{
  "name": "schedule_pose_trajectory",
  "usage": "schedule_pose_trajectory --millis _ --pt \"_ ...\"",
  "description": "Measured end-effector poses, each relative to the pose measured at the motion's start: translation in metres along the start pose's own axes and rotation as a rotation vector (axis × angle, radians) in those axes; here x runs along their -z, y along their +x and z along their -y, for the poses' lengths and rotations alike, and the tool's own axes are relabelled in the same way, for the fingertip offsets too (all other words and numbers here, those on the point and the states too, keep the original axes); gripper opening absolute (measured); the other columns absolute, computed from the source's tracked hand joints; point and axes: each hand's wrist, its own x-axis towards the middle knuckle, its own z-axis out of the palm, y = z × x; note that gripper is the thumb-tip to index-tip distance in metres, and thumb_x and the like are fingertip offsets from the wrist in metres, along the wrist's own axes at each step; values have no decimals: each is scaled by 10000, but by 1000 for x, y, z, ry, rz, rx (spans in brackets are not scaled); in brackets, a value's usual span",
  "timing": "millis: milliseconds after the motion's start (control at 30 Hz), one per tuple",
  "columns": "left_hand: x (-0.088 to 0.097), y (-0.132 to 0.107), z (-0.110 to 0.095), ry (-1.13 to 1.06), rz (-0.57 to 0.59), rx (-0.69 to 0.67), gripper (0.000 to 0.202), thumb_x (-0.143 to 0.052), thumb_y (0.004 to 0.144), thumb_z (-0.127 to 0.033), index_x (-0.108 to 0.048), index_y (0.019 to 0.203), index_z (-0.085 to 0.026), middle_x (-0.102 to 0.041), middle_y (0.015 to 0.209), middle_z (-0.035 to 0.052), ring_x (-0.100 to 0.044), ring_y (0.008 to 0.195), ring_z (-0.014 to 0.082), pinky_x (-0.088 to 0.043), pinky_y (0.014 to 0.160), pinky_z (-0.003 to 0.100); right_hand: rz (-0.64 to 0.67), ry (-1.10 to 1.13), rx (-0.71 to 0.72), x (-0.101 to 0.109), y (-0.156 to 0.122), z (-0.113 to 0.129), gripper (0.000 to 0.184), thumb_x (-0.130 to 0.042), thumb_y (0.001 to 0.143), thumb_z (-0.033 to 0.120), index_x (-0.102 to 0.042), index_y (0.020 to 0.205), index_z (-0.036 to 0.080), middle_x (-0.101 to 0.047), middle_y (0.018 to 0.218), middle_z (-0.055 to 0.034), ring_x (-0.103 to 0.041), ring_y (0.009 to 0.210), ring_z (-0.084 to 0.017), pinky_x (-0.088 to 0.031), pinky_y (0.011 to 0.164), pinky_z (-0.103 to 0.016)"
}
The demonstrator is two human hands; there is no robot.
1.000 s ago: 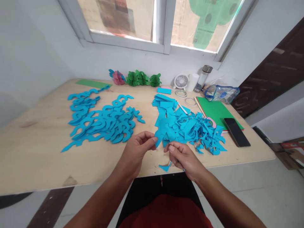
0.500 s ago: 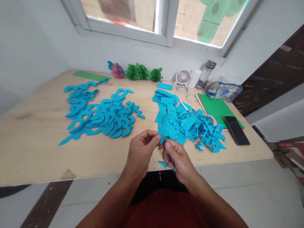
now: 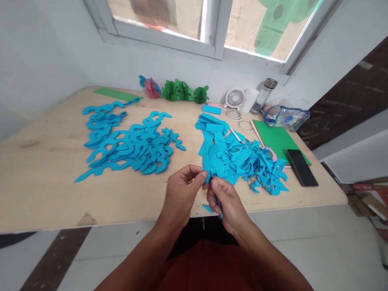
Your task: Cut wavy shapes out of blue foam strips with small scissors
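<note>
My left hand (image 3: 184, 190) pinches a small piece of blue paper (image 3: 208, 178) between thumb and fingers, close to the table's front edge. Beside it, my right hand (image 3: 226, 198) is closed around a pair of small scissors (image 3: 218, 202), mostly hidden by the fingers; the dark blades meet the paper. Just beyond both hands spreads a heap of blue paper scraps (image 3: 242, 157). A loose blue scrap (image 3: 207, 208) lies under the hands. To the left is a pile of wavy blue paper cutouts (image 3: 130, 149).
Green paper ornaments (image 3: 183, 92) and a pink one (image 3: 151, 88) stand along the wall. Further right are a small fan (image 3: 235, 98), a bottle (image 3: 265, 95), tape rolls (image 3: 234, 114), a clear pouch (image 3: 287, 117), green sheets (image 3: 279, 139) and a phone (image 3: 302, 167).
The view has shifted slightly. Both hands stay together at the paper; the scissor blades show a little more at its edge.
</note>
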Motion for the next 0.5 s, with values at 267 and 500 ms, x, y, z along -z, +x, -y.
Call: schedule_pose_trajectory --millis 267,500 --pt "0 1 -1 3 8 0 110 -679 686 -219 -610 620 -166 -556 538 -36 -502 554 113 -410 605 252 -4 -12 -3 -2 1 3 363 -576 799 534 -558 743 176 -395 456 74 -234 395 -66 -121 377 -205" --pt "1 1 -2 -55 29 28 102 -685 686 -207 -613 629 -164 -567 543 -38 -503 558 109 -410 607 246 10 -25 3 0 1 3 359 -571 804 526 -551 726 177 -370 440 84 -230 382 -63 -125 377 -210"
